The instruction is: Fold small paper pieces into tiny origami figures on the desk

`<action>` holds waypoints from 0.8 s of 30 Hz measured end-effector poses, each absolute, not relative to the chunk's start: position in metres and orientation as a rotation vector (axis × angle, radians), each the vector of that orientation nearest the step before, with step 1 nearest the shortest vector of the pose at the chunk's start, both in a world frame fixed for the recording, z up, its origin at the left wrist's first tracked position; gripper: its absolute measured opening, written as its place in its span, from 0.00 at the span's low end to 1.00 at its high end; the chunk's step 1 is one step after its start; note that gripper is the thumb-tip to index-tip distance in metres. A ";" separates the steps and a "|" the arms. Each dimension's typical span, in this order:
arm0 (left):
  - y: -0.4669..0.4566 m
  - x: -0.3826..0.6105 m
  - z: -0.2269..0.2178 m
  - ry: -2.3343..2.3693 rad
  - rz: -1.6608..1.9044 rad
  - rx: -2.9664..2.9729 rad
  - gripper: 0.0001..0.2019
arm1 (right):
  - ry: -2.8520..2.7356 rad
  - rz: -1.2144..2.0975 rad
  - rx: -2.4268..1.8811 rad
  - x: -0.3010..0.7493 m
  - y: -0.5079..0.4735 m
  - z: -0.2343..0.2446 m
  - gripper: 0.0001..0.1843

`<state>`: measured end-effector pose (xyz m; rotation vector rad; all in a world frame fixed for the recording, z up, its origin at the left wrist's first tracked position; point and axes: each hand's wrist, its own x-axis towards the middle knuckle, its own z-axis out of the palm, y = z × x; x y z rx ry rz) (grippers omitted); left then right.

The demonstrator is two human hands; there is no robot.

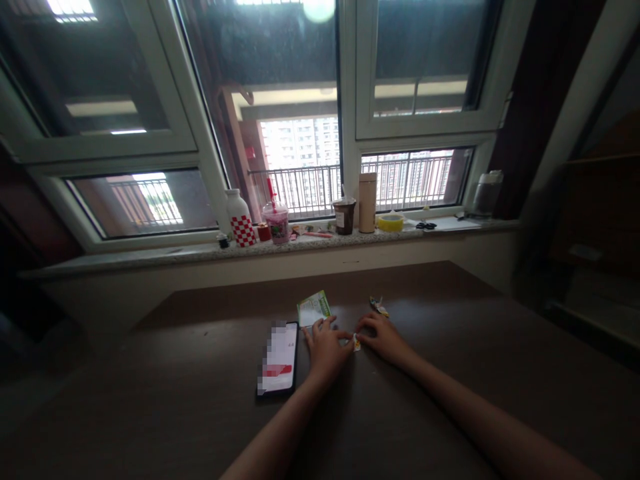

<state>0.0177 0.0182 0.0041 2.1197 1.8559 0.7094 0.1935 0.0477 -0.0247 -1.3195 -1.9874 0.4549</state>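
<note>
My left hand [327, 350] and my right hand [384, 337] meet over the table, pinching a small white piece with orange-yellow print [357, 343] between them. The piece is too small to tell its kind. My left hand's other fingers spread toward a green-and-white printed card [315, 310], close to its lower edge. A phone [281, 360] with a lit screen lies just left of my left hand. Beyond my right hand's fingers sits a small crumpled-looking, multicoloured item [379, 307], which I cannot make out clearly.
Under my arms is a dark brown table [175, 413]. On the windowsill [190, 253] behind it stand a checkered bottle [241, 220], a pink drink cup [277, 220], a dark drink cup [344, 217], a tan flask [367, 203], a yellow tape roll [391, 223] and scissors [426, 226].
</note>
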 end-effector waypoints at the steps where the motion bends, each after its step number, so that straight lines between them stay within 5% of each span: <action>1: 0.018 0.018 0.004 1.861 0.708 2.120 0.08 | -1.983 0.453 -1.331 0.193 0.048 -0.024 0.07; 24: 0.015 0.018 0.005 1.873 0.719 2.125 0.06 | -1.925 0.472 -1.413 0.186 0.048 -0.023 0.05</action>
